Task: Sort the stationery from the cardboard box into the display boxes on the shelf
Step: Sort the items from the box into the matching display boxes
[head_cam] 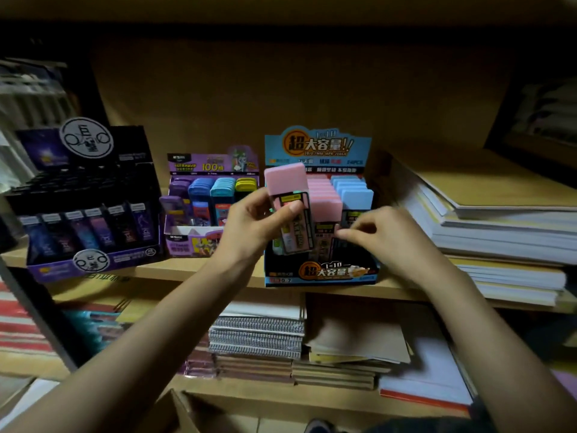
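My left hand grips a pink-capped stationery case, tilted, just above the front left corner of the blue display box on the shelf. That box holds rows of pink cases on the left and blue cases on the right. With curled fingers, my right hand pinches at the front-row cases in the box. At the bottom edge a corner of the cardboard box shows.
A purple display box with purple, blue, teal and yellow items stands left of the blue one. Further left is a dark display box. Stacks of paper fill the shelf's right side. Spiral notebooks lie on the shelf below.
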The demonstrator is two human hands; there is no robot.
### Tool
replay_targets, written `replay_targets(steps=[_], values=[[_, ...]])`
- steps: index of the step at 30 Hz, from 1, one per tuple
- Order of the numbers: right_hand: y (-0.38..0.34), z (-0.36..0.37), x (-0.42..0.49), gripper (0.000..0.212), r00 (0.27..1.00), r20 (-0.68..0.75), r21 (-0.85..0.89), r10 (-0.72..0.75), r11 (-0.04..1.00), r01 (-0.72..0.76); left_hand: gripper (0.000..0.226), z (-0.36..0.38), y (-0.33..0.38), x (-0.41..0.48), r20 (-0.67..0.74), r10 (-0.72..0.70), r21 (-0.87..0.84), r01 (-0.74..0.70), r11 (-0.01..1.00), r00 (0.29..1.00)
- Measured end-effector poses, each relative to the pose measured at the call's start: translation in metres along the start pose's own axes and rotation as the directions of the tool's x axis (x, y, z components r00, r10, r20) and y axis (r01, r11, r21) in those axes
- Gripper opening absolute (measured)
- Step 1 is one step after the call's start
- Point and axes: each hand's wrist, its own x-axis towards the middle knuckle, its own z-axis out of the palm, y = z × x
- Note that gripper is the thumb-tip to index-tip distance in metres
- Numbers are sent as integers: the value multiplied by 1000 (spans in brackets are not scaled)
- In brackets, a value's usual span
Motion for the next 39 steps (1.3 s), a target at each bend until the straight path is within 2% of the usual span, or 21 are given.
replay_targets(steps=[1, 4, 6, 8, 11, 13, 15, 17, 18, 19, 20, 21, 23, 25, 28, 30, 33, 35, 37, 39], values=[[3, -5, -6, 21, 1000, -8, 110, -6, 994, 6, 21, 5, -3, 2, 3, 4, 7, -4, 1000, 1000], [-1, -13, -15, 4, 968, -247, 474, -47, 865, 163, 17, 18, -10, 4, 51, 38, 46, -41, 998, 998], [-13, -12, -15, 15, 951, -298, 604, -85, 755, 257, 17, 24, -11, 4, 85, 48, 47, -52, 998, 995], [-25, -6, -12, 24, 949, -283, 633, -141, 715, 296, 18, 29, -10, 4, 107, 56, 58, -63, 996, 993], [-32, -3, -8, 25, 945, -296, 622, -142, 722, 303, 24, 28, -7, 5, 109, 42, 111, -54, 992, 993], [-29, -2, -5, 25, 950, -286, 620, -125, 732, 283, 22, 23, -8, 4, 99, 52, 302, -80, 950, 994], [-23, 1, -4, 27, 956, -266, 589, -120, 765, 260, 23, 12, -13, -3, 105, 122, 615, -161, 772, 987], [-18, 2, -4, 30, 961, -247, 589, -122, 769, 249, 32, -1, -20, -17, 168, 208, 847, -249, 469, 964], [-16, 2, -4, 31, 964, -238, 606, -119, 757, 243, 39, -8, -25, -24, 206, 247, 904, -280, 324, 947], [-14, 1, -4, 31, 967, -229, 627, -113, 743, 235, 47, -14, -32, -30, 215, 273, 932, -280, 229, 938], [-12, 1, -5, 32, 970, -220, 645, -106, 730, 226, 57, -21, -37, -35, 175, 291, 946, -243, 215, 940], [-11, 1, -5, 32, 971, -217, 654, -105, 723, 224, 64, -27, -42, -38, 115, 296, 942, -199, 272, 948], [-12, 6, -6, 32, 972, -207, 641, -108, 736, 219, 71, -35, -45, -42, 13, 227, 882, -119, 457, 974], [-13, 11, -7, 31, 977, -190, 601, -96, 776, 193, 70, -36, -49, -44, -2, 87, 800, -50, 598, 996], [-12, 10, -8, 27, 985, -163, 531, -60, 836, 139, 58, -34, -56, -44, -8, 3, 685, 3, 729, 1000], [-13, 11, -7, 23, 988, -153, 493, -29, 864, 102, 56, -32, -57, -44, -20, -11, 637, 22, 770, 1000], [-15, 13, -8, 14, 982, -188, 426, 32, 903, 52, 57, -30, -54, -46, -15, -36, 626, 38, 779, 999], [-17, 14, -10, 7, 977, -207, 297, 46, 955, 18, 52, -29, -49, -46, -9, -57, 617, 50, 786, 998], [-19, 16, -15, 16, 966, -259, 118, 21, 993, 10, 40, -33, -43, -49, -13, -89, 575, 80, 814, 996], [-26, 15, -22, 17, 933, -351, 0, -78, 997, 83, 31, -43, -33, -57, -9, -122, 522, 109, 846, 992]])
